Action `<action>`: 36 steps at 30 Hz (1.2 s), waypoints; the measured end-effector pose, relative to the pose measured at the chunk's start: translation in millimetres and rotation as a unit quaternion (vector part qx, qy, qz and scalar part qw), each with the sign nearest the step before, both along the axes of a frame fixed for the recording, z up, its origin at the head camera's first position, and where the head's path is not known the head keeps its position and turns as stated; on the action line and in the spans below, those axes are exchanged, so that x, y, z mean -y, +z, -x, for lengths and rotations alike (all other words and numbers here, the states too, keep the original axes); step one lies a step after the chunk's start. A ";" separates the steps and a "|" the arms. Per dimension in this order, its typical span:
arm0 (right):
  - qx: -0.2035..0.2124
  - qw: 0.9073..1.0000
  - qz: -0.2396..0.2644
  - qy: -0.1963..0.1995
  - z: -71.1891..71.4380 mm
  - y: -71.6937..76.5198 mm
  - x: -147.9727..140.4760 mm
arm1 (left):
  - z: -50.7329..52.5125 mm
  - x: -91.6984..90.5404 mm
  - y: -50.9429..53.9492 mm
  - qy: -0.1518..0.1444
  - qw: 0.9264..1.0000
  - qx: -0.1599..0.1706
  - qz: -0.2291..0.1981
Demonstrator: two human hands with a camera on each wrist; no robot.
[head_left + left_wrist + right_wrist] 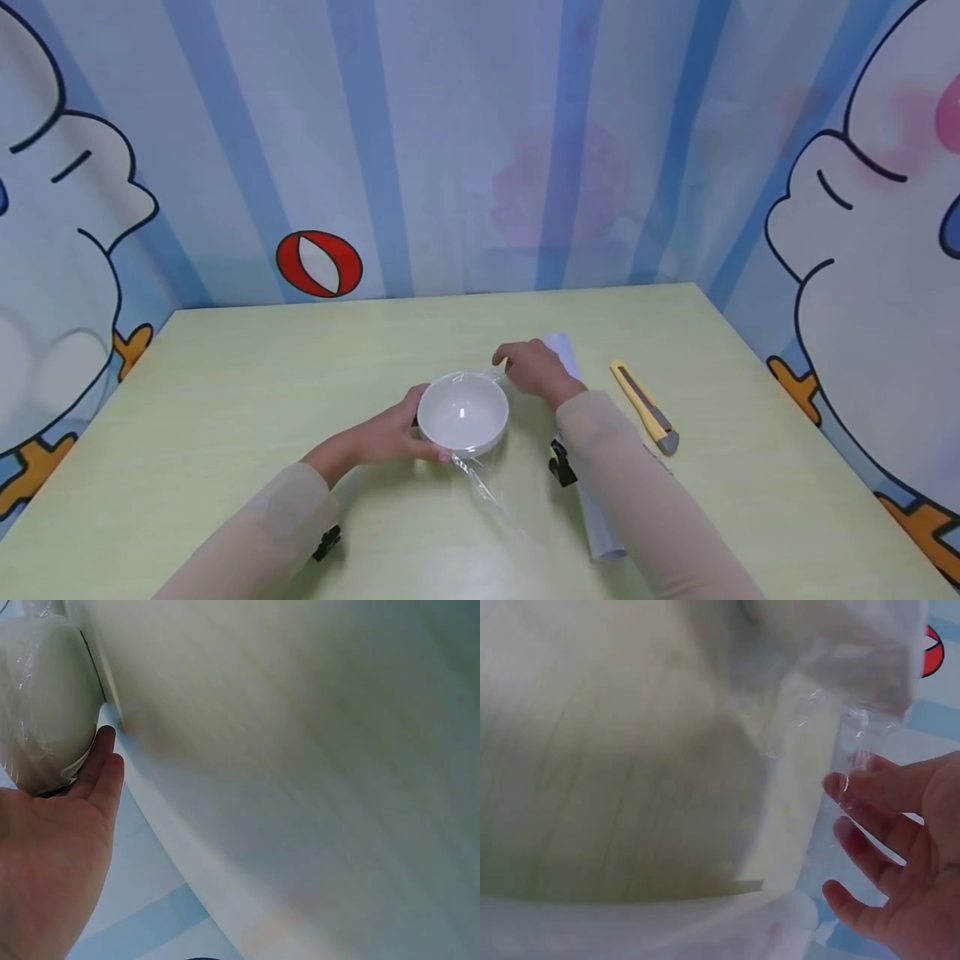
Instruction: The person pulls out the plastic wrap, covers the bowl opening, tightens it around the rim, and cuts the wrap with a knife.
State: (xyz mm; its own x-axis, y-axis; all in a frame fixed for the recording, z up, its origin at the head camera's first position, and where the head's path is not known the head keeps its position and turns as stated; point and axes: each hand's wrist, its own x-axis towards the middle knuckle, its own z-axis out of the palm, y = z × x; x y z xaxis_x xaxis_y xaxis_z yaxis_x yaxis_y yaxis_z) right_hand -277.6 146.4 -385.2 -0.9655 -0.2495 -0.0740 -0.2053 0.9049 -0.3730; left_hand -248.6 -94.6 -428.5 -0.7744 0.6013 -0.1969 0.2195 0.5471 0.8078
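Observation:
A white bowl with clear plastic wrap over it is at mid-table, and a loose strip trails toward the near side. My left hand grips it from the left, with the thumb at the near side. In the left wrist view the wrapped bowl lies against the fingers of that hand. Just beyond the bowl's right rim, my right hand pinches an edge of the film. The right wrist view shows the clear film running to the thumb and forefinger of the right hand.
A whitish roll lies lengthwise on the table, partly under my right forearm. Right of it is a yellow utility knife. A black clip-like piece shows by the right sleeve. Striped cartoon-printed walls stand around the table.

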 end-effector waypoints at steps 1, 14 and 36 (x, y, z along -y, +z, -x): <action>-0.010 1.000 -0.001 -0.010 0.2 -2.1 -0.7 | -0.2 -0.1 -0.3 0.001 1.000 0.000 -0.001; -0.012 0.995 -0.070 -0.077 -2.4 -11.1 5.9 | -3.8 2.7 -2.3 0.000 1.000 -0.010 -0.016; 0.022 0.984 0.136 -0.110 -44.3 -31.0 15.2 | -3.8 4.6 -2.8 -0.002 1.000 -0.022 -0.015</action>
State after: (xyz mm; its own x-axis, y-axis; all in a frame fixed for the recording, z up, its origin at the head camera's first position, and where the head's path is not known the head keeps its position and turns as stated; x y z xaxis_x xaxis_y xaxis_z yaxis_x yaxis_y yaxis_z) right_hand -233.3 131.2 -416.2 -0.9957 -0.0519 -0.0765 0.0059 0.7905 -0.6124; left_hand -244.8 -99.2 -431.3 -0.7801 0.6087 -0.1446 0.2569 0.5224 0.8130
